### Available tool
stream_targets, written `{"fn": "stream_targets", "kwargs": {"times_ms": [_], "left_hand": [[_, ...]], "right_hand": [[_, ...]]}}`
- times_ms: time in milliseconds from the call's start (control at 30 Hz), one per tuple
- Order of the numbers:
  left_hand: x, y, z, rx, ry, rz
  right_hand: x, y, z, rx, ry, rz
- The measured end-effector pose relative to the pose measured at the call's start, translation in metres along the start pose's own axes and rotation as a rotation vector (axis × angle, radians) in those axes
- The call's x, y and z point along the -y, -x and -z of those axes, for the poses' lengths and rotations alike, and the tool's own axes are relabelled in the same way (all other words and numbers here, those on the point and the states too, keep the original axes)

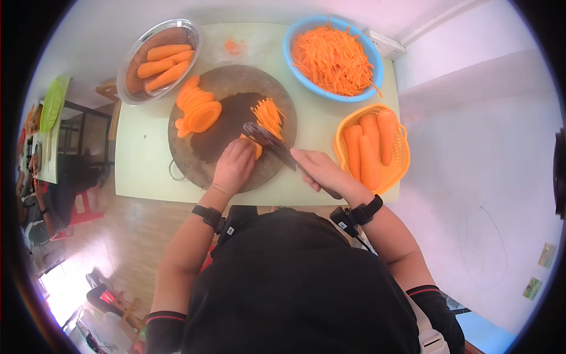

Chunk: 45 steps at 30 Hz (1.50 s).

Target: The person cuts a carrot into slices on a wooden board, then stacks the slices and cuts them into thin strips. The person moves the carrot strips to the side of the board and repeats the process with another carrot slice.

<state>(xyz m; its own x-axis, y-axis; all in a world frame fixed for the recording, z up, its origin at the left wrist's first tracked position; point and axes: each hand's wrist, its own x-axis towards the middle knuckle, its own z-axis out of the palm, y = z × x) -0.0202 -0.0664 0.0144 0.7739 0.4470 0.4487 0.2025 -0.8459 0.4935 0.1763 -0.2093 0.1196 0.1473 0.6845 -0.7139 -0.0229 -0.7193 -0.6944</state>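
On a round chopping board (236,82), my left hand (234,166) presses down on a small stack of carrot slices (257,147), its fingers bent over them and partly hiding them. My right hand (321,169) is wrapped around the handle of a kitchen knife (274,143). The blade lies right beside the slices and my left fingertips. Just beyond the blade is a small pile of carrot strips (269,116). At the board's left side, overlapping carrot slices (197,109) are fanned out.
A blue basin (290,62) heaped with shredded carrot stands at the back right. Whole carrots fill a yellow basket (403,159) at the right edge. Peeled carrots lie in a metal colander (131,88) at the back left. A power strip (384,44) sits by the wall. Another person is far left.
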Motion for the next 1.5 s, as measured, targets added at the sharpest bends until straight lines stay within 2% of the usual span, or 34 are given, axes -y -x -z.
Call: {"fn": "stream_targets", "kwargs": {"times_ms": [100,333,433,600,800,1033,1100,1200,1333,1500], "left_hand": [[-0.001,0.003,-0.001,0.011,0.006,0.022],[-0.003,0.005,-0.004,-0.066,-0.068,-0.044],[-0.001,0.005,-0.001,0.009,-0.039,0.003],[0.001,0.007,-0.005,0.009,-0.032,0.023],[-0.003,0.006,-0.006,-0.012,-0.053,0.015],[-0.001,0.003,-0.005,-0.031,-0.058,-0.009],[-0.003,0.001,-0.005,-0.019,-0.074,0.002],[-0.006,-0.002,-0.006,-0.004,-0.096,0.014],[-0.005,-0.002,-0.008,-0.010,-0.108,0.034],[-0.005,-0.002,-0.008,-0.014,-0.125,0.014]], "right_hand": [[-0.002,-0.004,0.005,-0.068,-0.012,0.050],[0.006,0.005,0.000,-0.017,0.020,0.065],[0.005,0.007,-0.008,-0.022,0.144,0.121],[0.004,0.000,-0.007,-0.020,0.258,0.123],[0.004,-0.003,0.000,-0.126,0.229,0.188],[0.010,0.004,-0.011,-0.071,0.262,0.163],[0.006,0.004,-0.017,-0.119,0.441,0.328],[0.003,0.006,-0.025,-0.182,0.538,0.399],[0.000,0.004,-0.027,-0.188,0.650,0.367],[-0.004,0.011,-0.032,-0.246,0.700,0.429]]}}
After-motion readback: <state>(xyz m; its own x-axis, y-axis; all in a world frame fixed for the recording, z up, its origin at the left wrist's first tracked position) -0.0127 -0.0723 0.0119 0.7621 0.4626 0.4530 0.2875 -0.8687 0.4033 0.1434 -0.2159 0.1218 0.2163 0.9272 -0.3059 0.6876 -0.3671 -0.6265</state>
